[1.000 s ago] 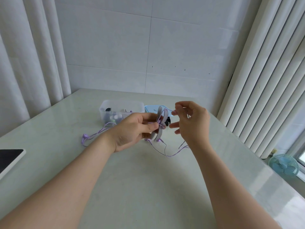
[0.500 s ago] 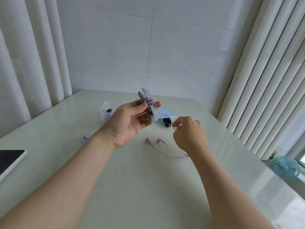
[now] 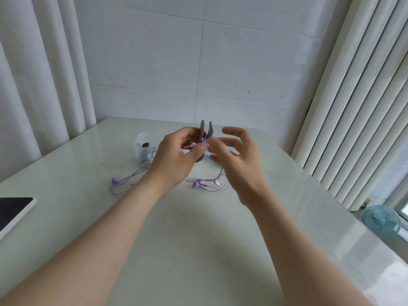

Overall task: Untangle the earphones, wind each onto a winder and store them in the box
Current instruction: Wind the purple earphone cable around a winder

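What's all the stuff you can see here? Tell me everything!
winder: one, grey, held up above the table
plug: one, purple, sticking out by the left thumb
earbuds: three, purple, on the table with their cords
box: one, clear, behind the left hand
lid: one, light blue, mostly hidden behind the right hand
tablet: one, black with a white edge, table's left edge
fan: one, blue, low down on the right
table: one, pale
curtains: white, both sides
left hand: grips the winder
right hand: beside the winder, fingers blurred
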A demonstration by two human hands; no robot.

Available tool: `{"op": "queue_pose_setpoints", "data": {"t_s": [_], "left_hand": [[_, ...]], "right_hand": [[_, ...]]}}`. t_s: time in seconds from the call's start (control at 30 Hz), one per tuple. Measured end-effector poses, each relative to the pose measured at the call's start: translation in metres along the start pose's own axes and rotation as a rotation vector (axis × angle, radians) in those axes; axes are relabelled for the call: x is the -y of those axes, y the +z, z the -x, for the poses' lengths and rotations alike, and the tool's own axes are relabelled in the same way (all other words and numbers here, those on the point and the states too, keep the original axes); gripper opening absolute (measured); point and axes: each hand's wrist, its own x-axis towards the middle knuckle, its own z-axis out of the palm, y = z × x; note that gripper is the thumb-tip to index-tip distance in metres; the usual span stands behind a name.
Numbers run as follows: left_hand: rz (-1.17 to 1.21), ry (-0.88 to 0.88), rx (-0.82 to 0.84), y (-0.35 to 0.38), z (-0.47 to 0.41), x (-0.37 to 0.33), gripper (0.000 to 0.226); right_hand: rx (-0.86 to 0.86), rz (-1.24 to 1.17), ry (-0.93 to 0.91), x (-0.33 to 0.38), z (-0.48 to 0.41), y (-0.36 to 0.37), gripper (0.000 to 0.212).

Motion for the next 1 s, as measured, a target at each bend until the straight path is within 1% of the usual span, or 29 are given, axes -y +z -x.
{"op": "queue_pose_setpoints", "data": {"t_s": [0.03,0.07,0.1,0.17,0.27,0.3,0.33,0.37,0.4,0.47,0.5,0.53,0.57,0.6,0.63,0.7,0.77,0.83,0.9,0.93,0.97,1.0], "left_hand": [[-0.021,0.024,-0.021,0.000,-0.001,0.001,0.017],[-0.032,0.038,-0.068,0.001,-0.002,0.002,0.018],[-0.018,0.031,-0.136,0.001,-0.004,0.003,0.017],[0.102,-0.053,-0.278,0.000,-0.007,0.006,0.016],[0.370,-0.247,-0.468,-0.007,-0.015,0.011,0.017],[0.474,-0.311,-0.522,-0.012,-0.018,0.011,0.017],[0.599,-0.379,-0.562,-0.016,-0.019,0.011,0.016],[0.752,-0.443,-0.586,-0.018,-0.020,0.009,0.015],[0.921,-0.498,-0.589,-0.019,-0.020,0.007,0.016],[1.186,-0.566,-0.565,-0.018,-0.018,0.003,0.018],[1.242,-0.585,-0.549,-0.016,-0.017,0.002,0.018],[1.251,-0.602,-0.532,-0.012,-0.016,0.002,0.017],[1.224,-0.615,-0.521,-0.010,-0.016,0.002,0.013],[1.185,-0.624,-0.522,-0.008,-0.016,0.002,0.010],[1.144,-0.629,-0.530,-0.006,-0.016,0.002,0.009],[1.080,-0.633,-0.558,-0.006,-0.016,0.002,0.010],[1.063,-0.633,-0.598,-0.007,-0.015,0.003,0.013],[1.054,-0.626,-0.654,-0.009,-0.016,0.005,0.018],[1.017,-0.610,-0.700,-0.011,-0.017,0.006,0.019],[0.985,-0.597,-0.704,-0.011,-0.018,0.008,0.018],[0.936,-0.579,-0.688,-0.011,-0.017,0.008,0.017],[0.865,-0.557,-0.651,-0.009,-0.017,0.009,0.016]], "right_hand": [[0.043,-0.013,0.030,-0.002,0.001,0.002,0.042],[0.062,0.022,0.043,-0.004,0.001,0.004,0.042],[0.049,0.109,0.040,-0.006,0.000,0.004,0.036],[-0.048,0.295,0.030,-0.014,-0.005,-0.001,0.024],[-0.247,0.551,0.118,-0.028,-0.016,-0.015,0.024],[-0.310,0.643,0.146,-0.034,-0.020,-0.023,0.021],[-0.365,0.683,0.160,-0.039,-0.023,-0.030,0.017],[-0.415,0.653,0.171,-0.043,-0.026,-0.036,0.012],[-0.469,0.541,0.191,-0.043,-0.027,-0.043,0.011],[-0.561,0.099,0.312,-0.035,-0.029,-0.049,0.020],[-0.574,-0.124,0.386,-0.031,-0.029,-0.051,0.021],[-0.586,-0.246,0.439,-0.028,-0.028,-0.053,0.022],[-0.585,-0.236,0.476,-0.026,-0.027,-0.055,0.022],[-0.566,-0.134,0.476,-0.024,-0.027,-0.056,0.021],[-0.548,0.027,0.440,-0.022,-0.025,-0.057,0.019],[-0.560,0.363,0.298,-0.018,-0.021,-0.056,0.032],[-0.562,0.614,0.116,-0.013,-0.018,-0.052,0.041],[-0.578,0.847,-0.058,-0.014,-0.021,-0.049,0.037],[-0.584,1.032,-0.175,-0.017,-0.023,-0.048,0.030],[-0.565,1.092,-0.189,-0.020,-0.023,-0.049,0.029],[-0.523,1.128,-0.160,-0.023,-0.023,-0.051,0.029],[-0.459,1.157,-0.093,-0.025,-0.023,-0.051,0.032]]}}
